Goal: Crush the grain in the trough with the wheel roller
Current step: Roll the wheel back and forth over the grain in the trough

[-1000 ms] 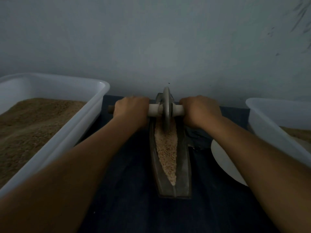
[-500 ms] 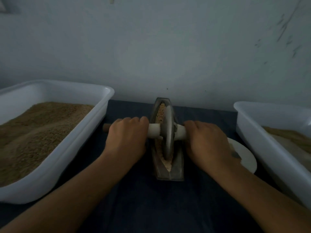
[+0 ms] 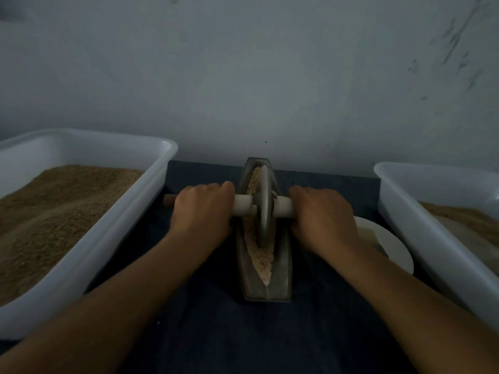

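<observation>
Now, your scene, line by line:

Trough: your narrow boat-shaped grey metal trough [image 3: 283, 271] lies lengthwise away from you on the dark blue cloth-covered table [image 3: 216, 333], its far tip near the wall.

Grain: pale crushed grain [image 3: 263, 261] fills the channel of the trough, showing both ahead of the wheel and behind it, tapering to a point at the near end.

Wheel roller: your grey metal disc wheel roller [image 3: 263, 209] stands upright on edge in the channel, about midway along the trough, its rim down in the grain. A pale cylindrical handle axle [image 3: 243, 207] runs through its centre, crosswise to the trough.

Left hand: your left hand [image 3: 204, 211] is clenched round the axle on the left of the disc, knuckles up; a brown stub of the axle pokes out past it.

Right hand: your right hand [image 3: 322, 215] is wrapped round the axle on the right of the disc, knuckles up.

Left tub: a large white rectangular plastic tub [image 3: 129, 238] sits well left of the trough, heaped with brown grain.

Right tub: a second white plastic tub [image 3: 421, 225] sits to the right, also holding brown grain.

Plate: a round white plate [image 3: 391, 247] lies between the trough and the right tub, partly hidden by your right forearm.

Wall: a pale grey scuffed wall [image 3: 243, 76] rises behind the table.
</observation>
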A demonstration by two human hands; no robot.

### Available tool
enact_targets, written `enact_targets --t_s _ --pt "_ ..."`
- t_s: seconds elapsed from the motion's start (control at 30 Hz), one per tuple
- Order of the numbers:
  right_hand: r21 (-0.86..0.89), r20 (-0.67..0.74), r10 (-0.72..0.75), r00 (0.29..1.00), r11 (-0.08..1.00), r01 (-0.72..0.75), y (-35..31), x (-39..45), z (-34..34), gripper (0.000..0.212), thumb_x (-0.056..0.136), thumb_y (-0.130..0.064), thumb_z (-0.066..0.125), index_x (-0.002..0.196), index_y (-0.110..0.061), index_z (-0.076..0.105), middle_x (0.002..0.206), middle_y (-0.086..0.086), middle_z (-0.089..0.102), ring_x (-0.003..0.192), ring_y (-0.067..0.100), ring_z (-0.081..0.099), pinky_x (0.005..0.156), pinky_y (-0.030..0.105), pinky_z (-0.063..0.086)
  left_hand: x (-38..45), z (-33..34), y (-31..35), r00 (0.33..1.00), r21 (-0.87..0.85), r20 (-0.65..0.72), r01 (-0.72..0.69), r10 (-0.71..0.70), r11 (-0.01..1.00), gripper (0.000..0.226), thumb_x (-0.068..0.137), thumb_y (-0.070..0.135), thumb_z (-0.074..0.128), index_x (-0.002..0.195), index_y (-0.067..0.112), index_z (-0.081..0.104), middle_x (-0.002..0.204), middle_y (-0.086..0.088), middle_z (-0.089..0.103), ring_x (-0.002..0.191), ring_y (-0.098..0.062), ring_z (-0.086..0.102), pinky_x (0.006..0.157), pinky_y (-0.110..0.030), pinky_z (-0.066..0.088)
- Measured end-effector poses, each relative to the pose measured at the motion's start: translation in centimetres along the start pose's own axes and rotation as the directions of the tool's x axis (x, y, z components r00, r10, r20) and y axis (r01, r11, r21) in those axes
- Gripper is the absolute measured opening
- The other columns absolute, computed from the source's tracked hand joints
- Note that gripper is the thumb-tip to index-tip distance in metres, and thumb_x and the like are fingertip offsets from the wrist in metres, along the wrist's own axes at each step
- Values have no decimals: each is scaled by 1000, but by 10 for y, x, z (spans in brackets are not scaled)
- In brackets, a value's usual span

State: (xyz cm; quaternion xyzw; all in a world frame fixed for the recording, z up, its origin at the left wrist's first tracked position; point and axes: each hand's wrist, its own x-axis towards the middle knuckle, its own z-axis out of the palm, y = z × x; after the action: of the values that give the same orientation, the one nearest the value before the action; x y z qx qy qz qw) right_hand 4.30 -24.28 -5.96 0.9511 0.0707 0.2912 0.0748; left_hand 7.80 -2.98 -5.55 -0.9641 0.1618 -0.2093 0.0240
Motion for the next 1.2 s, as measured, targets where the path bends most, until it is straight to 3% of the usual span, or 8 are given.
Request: enact_targets --t_s 0.1,0.23,0.33,0.6,0.77,0.97,1.03,1.2 --pt "-55 75 33 997 998 -29 8 25 18 19 73 -30 70 85 -22 59 77 -1 64 67 25 61 50 30 17 30 10 -1 1000 -20 -2 6 -7 1000 37 81 30 71 103 23 43 99 -1 63 84 -22 62 66 -34 36" --pt "51 179 78 981 995 -88 20 54 32 23 78 -36 67 99 -29 61 96 0 67 86 26 64 60 29 33 62 15 -4 1000 -52 5 5 -5 999 36 84 25 69 108 19 42 102 -7 64 88 -27 63 66 -37 38" --pt "66 236 48 970 996 -66 27 73 40 26 80 -40 68 105 -31 62 102 1 67 90 26 64 62 30 36 80 16 -6 997 -66 72 20 -15 998 36 85 22 68 111 18 43 105 -9 63 92 -30 63 67 -39 41" --pt "26 86 24 996 999 -26 18 60 35 17 80 -34 68 94 -26 63 91 3 68 82 27 65 58 28 32 67 14 -8 987 -87 159 42 -28 995 32 86 29 68 112 20 51 105 -6 63 85 -24 56 67 -37 38" --pt "-64 -31 20 999 998 -22 0 13 6 19 69 -22 77 79 -23 61 68 -2 63 58 23 58 53 27 20 22 1 -2 990 -51 138 27 -20 998 34 83 32 71 103 24 45 100 0 61 74 -15 46 65 -34 36" --pt "68 -25 -41 999 997 43 -7 -31 -28 15 77 -14 72 91 -15 65 75 4 64 64 23 57 57 31 41 -34 -17 3 998 -39 -52 -38 36 999 51 77 40 75 89 29 27 84 11 45 70 -8 37 66 -27 31" --pt "86 -3 -38 999 996 38 -8 -37 -34 17 78 -13 70 94 -14 66 79 4 65 68 23 59 61 34 46 -40 -21 3 996 -38 -80 -52 49 998 50 76 41 75 90 30 28 86 11 51 70 -7 37 66 -25 31" --pt "82 -7 -33 999 996 34 -8 -31 -27 19 76 -17 73 93 -15 65 76 3 64 65 23 59 58 31 41 -35 -17 4 996 -36 -77 -53 50 998 48 77 39 74 90 30 29 93 9 57 72 -8 40 70 -25 30"
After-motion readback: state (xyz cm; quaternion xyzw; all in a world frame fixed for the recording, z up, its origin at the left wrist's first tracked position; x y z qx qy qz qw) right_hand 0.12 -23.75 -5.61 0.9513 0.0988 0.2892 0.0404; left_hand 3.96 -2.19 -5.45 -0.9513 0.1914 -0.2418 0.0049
